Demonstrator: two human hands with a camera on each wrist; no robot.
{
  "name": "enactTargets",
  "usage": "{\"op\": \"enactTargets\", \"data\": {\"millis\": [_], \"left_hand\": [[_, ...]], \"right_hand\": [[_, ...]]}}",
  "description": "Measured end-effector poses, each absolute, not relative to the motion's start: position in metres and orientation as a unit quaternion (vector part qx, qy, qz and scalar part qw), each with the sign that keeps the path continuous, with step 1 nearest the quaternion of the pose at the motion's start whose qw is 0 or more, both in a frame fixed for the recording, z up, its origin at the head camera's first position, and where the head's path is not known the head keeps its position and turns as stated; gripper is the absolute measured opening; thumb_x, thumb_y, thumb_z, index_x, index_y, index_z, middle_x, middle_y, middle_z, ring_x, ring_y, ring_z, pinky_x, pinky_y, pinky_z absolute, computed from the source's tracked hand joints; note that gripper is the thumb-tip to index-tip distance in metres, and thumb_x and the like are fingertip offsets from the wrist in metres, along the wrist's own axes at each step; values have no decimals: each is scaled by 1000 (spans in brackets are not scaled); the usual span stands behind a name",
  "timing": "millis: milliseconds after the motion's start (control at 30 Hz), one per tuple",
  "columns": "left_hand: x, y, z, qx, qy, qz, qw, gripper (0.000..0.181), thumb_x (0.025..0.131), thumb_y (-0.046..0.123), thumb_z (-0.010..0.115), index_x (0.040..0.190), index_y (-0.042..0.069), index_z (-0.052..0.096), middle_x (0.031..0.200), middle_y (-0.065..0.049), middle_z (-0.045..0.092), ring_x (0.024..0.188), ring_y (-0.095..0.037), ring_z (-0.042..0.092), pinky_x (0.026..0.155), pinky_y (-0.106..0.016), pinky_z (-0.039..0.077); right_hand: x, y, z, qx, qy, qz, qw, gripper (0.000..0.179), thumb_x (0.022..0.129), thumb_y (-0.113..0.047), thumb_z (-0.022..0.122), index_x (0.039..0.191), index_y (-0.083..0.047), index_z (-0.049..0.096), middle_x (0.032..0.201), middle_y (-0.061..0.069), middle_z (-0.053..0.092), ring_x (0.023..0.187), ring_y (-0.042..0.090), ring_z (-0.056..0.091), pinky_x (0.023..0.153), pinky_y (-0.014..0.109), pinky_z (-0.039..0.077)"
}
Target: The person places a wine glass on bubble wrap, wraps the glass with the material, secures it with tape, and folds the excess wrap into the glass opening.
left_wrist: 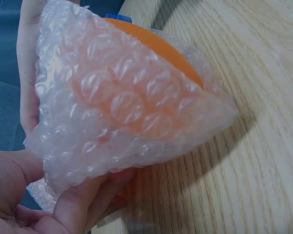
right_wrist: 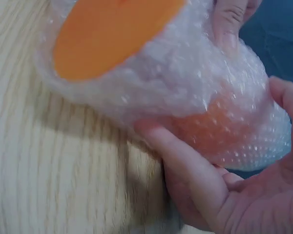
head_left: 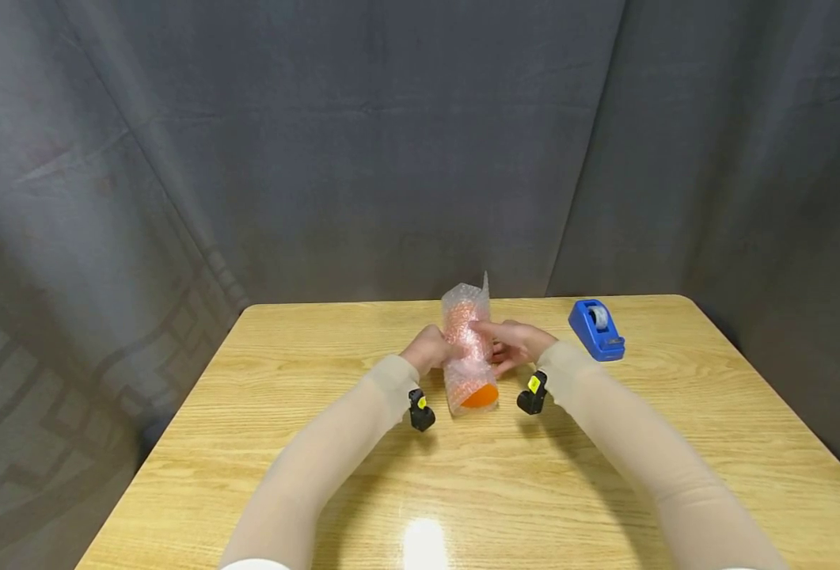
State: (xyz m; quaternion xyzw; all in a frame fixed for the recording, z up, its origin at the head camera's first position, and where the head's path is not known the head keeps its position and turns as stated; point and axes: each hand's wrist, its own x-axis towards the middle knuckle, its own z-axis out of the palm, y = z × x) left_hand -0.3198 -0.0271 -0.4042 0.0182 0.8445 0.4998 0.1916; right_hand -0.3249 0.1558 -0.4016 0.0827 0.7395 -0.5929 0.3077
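Observation:
An orange object with a flat round end (right_wrist: 117, 39) is rolled in clear bubble wrap (head_left: 468, 332), its exact kind hidden by the wrap. The roll is held over the middle of the table's far half, its orange end toward me. On its left side my left hand (head_left: 430, 350) grips the wrap, thumb on the near face and fingers beneath, as the left wrist view shows. My right hand (head_left: 515, 342) holds the other side, with fingers under the roll and thumb across it. A loose corner of wrap sticks up at the far end.
A blue tape dispenser (head_left: 596, 331) with a roll of clear tape stands at the back right of the wooden table (head_left: 305, 443). Dark grey curtains (head_left: 391, 158) hang behind the table and at both sides.

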Motion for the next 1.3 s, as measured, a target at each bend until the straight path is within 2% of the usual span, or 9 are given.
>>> {"op": "enactTargets", "data": {"millis": [100,267,433,500,667,867,1033,1200,1300], "left_hand": [[-320,-27,-404,11,847,495,194,31,86,12,71,110,-3,58,92,-9,57,78,-19,53,67,-25,45],[-320,-27,-405,16,843,502,192,28,86,11,72,107,-3,58,88,-8,54,75,-18,50,63,-24,43],[-319,-27,-406,29,837,512,191,23,85,8,71,102,-4,59,84,-6,51,72,-17,48,60,-24,41],[-320,-28,-406,30,837,511,193,23,85,8,71,101,-3,59,84,-6,52,73,-17,49,62,-25,42],[-321,-30,-407,34,826,521,211,27,85,11,72,104,-4,59,92,-9,58,77,-18,56,70,-27,49],[-324,-30,-408,41,785,563,257,36,87,8,69,115,-8,55,109,-16,62,88,-20,64,86,-33,55],[-328,-26,-406,32,764,582,278,42,86,2,67,122,-10,49,116,-18,59,91,-21,61,91,-36,53],[-330,-24,-406,19,778,572,260,46,86,4,69,124,-6,47,118,-16,56,97,-24,59,95,-38,51],[-328,-24,-402,31,801,559,211,51,85,5,70,128,-2,43,122,-16,55,106,-27,58,97,-40,49]], "right_hand": [[-324,154,-403,75,758,-574,300,68,96,-49,46,136,4,31,109,16,45,92,23,49,70,36,59],[-324,156,-401,66,749,-575,322,68,97,-49,46,138,2,28,108,16,44,96,25,49,72,37,59],[-322,157,-397,81,748,-568,333,41,96,-39,55,112,-3,42,96,10,43,86,20,48,67,31,59],[-321,157,-394,79,753,-560,335,39,96,-38,55,107,-3,44,95,11,43,81,20,49,65,31,59],[-322,158,-388,65,769,-536,342,45,98,-35,54,114,6,46,100,18,49,68,22,60,64,32,59],[-326,156,-383,79,748,-559,350,55,100,-25,52,133,12,29,104,26,51,67,24,67,64,32,59],[-328,156,-383,91,733,-575,352,40,100,-20,51,122,10,36,94,22,51,59,21,65,60,30,58],[-328,158,-386,78,716,-608,334,35,100,-18,52,119,7,37,94,22,53,66,22,66,65,32,59],[-328,161,-388,39,701,-642,308,29,100,-13,51,117,8,40,98,18,55,78,22,66,73,35,59]]}}
